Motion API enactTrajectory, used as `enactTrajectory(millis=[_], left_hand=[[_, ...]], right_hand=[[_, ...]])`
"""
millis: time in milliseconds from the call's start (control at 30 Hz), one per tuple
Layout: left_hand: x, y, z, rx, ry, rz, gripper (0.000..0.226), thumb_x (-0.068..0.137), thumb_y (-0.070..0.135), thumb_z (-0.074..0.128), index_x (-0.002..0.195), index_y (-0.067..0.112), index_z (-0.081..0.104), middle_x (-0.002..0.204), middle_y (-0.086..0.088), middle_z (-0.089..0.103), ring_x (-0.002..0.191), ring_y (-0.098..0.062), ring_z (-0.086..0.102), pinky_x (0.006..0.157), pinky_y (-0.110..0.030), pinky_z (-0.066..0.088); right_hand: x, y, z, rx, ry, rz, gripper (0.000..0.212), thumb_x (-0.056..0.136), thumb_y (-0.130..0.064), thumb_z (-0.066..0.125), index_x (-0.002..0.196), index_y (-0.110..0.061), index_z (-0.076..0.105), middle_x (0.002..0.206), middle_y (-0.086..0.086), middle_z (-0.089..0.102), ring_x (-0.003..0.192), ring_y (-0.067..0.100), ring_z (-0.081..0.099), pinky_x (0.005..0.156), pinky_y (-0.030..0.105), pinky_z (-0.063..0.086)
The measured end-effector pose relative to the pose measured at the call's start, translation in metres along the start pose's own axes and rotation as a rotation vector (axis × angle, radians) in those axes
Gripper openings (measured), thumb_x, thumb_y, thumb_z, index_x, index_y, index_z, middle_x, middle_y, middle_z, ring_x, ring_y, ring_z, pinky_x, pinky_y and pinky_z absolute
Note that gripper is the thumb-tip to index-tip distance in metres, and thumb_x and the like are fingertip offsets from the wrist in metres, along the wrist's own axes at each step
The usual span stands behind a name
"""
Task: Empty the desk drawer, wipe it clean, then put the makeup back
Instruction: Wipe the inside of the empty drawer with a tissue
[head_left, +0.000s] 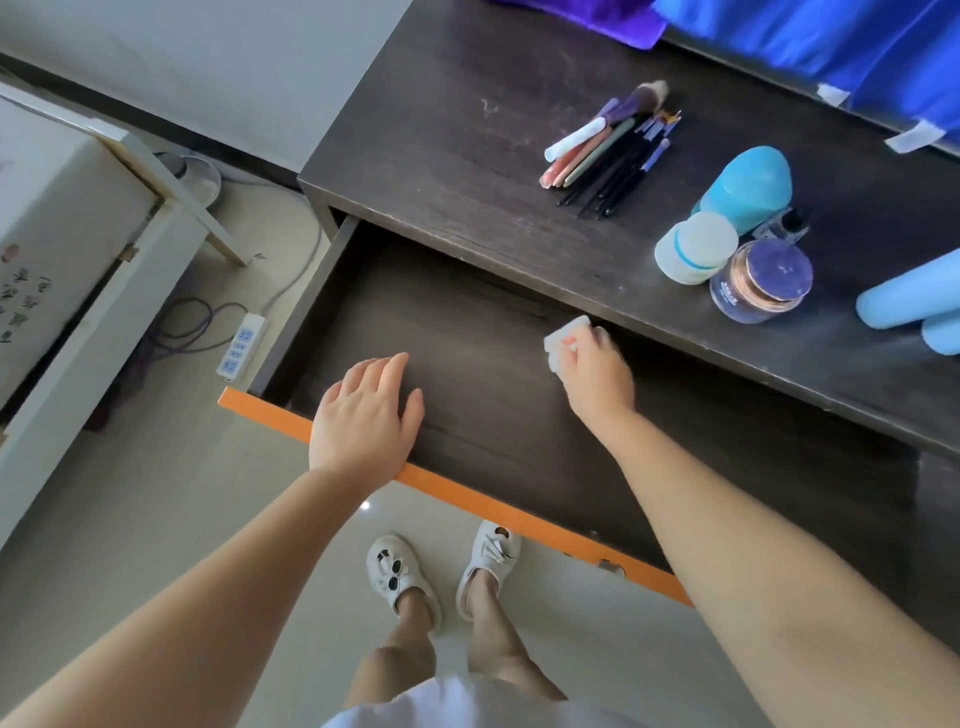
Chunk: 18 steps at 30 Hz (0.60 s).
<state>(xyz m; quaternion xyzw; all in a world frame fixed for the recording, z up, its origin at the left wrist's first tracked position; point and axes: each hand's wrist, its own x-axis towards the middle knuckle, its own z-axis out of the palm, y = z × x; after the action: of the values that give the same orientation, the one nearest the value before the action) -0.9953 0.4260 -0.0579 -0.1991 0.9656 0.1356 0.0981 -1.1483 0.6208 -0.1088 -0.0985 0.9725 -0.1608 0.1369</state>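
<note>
The drawer (467, 374) stands pulled out from under the bench (467, 130), its dark wooden floor bare. The left hand (363, 410) rests on the orange front edge (270, 410) of the drawer, palm down, fingers spread flat and loosely open, holding nothing. The right hand (597, 374) reaches deeper into the drawer, further in than the left hand and off to its right, close to the back where the bench top overhangs. Its fingers are curled closed around a small white wipe (563, 340), which sticks out beyond the fingertips; whether the wipe is touching the drawer floor cannot be told.

The makeup lies on the bench top, beyond the right hand. Straight past it sits a bundle of brushes and pencils (613, 150), lying side by side. To the right of that hand stand a white jar with a blue band (693, 249), a large blue bottle (748, 187) just behind it, a small dark bottle (789, 223), and a copper-coloured jar with a purple lid (763, 283). Farther right lie two pale blue tubes (909, 301), touching each other at the picture's edge.
</note>
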Motion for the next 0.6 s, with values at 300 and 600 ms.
enactTrajectory(millis=[300,600], left_hand=[[-0.006,0.001,-0.016,-0.011,-0.122,0.082,0.044,0.1,0.032,0.029,0.14,0.016,0.033,0.143,-0.004,0.044,0.135,-0.024,0.034,0.111,-0.039,0.027],[-0.02,0.065,-0.064,-0.017,0.025,0.506,0.044,0.096,0.022,0.039,0.138,0.011,0.036,0.136,-0.007,0.049,0.128,-0.025,0.041,0.106,-0.038,0.029]], right_hand=[[-0.099,0.033,-0.047,0.302,-0.069,0.197,0.024,0.091,-0.014,0.045,0.071,-0.027,0.048,0.094,0.001,0.051,0.079,0.019,0.05,0.068,0.028,0.037],[-0.176,0.034,-0.134,0.368,0.343,0.234,0.017,0.09,-0.017,0.047,0.076,-0.025,0.048,0.074,-0.013,0.047,0.066,0.006,0.049,0.061,0.028,0.036]])
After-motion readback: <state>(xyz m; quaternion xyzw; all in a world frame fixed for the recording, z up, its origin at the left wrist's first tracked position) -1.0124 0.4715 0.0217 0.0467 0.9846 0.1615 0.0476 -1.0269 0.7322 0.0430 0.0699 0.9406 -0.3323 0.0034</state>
